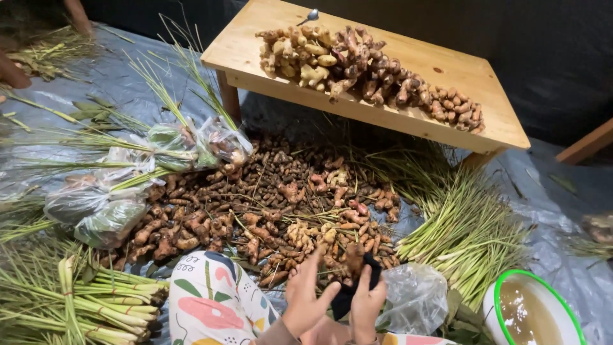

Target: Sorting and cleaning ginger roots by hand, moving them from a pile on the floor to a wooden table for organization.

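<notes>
My left hand (305,295) and my right hand (367,300) are raised close together at the bottom middle. The right hand grips a brown root piece (354,257) wrapped in a black cloth (348,295); the left hand's fingers are spread, touching the cloth's left edge. Just beyond them lies a large heap of brown roots (268,204) on the grey plastic sheet (549,198).
A low wooden table (440,64) at the back carries rows of ginger-like roots (364,70) and a spoon (311,15). Lemongrass bundles (466,230) lie right and left. Filled clear plastic bags (102,204), an empty bag (415,297), a green-rimmed bowl (533,310) and my patterned knee (214,300) are near.
</notes>
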